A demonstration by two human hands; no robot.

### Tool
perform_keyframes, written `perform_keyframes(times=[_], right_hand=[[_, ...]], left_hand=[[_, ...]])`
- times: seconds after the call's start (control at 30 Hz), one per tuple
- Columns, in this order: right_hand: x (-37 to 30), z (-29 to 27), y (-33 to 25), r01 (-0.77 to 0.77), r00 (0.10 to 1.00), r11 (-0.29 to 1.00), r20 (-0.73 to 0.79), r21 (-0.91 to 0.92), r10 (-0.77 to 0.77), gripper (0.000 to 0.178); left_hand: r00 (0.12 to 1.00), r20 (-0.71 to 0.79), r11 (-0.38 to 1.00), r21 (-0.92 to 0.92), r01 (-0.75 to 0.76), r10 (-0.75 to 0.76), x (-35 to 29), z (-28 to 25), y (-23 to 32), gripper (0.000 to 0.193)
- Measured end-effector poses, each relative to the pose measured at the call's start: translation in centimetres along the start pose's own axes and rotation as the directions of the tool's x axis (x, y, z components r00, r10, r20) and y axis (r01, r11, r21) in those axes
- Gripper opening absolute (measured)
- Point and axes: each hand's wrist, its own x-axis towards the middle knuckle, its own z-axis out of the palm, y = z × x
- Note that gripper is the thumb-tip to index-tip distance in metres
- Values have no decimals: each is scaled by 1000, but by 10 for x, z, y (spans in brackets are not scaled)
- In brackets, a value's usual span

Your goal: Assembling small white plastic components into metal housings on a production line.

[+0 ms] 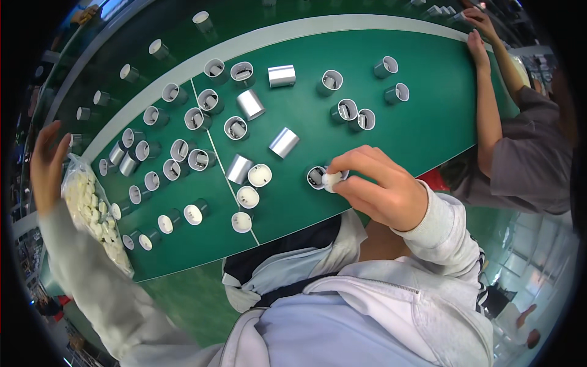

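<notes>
My right hand (388, 192) pinches a small white round plastic piece (332, 181) between thumb and fingers. It holds the piece at the right rim of an upright silver metal cup (315, 177), which has a grey part inside. My left hand (47, 162) is raised at the far left, fingers apart and nothing visible in them, above a clear plastic bag (125, 260) of white pieces. Close to my right hand's cup stand cups with white tops, such as a white-topped cup (260, 175). A silver cylinder (284, 142) lies on its side nearby.
Several open cups with grey parts inside, like this cup (235, 128), stand across the green table (422, 134). Beyond a pale rail (318, 23), a row of cups (202, 21) stands on a dark surface. A co-worker's arms (486, 98) reach in at the right.
</notes>
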Motion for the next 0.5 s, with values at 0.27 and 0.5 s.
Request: perform_keyframes(times=[0.27,0.5], right_hand=[[27,-10,1,160,986,987,58,-24,-158,24],[111,-86,1,158,975,984,-142,-80,-168,29]], left_hand=[[998,64,868,-496,21,13,-201,159,294,49],[998,-62,908,-417,-43,19,-171,99,274,37]])
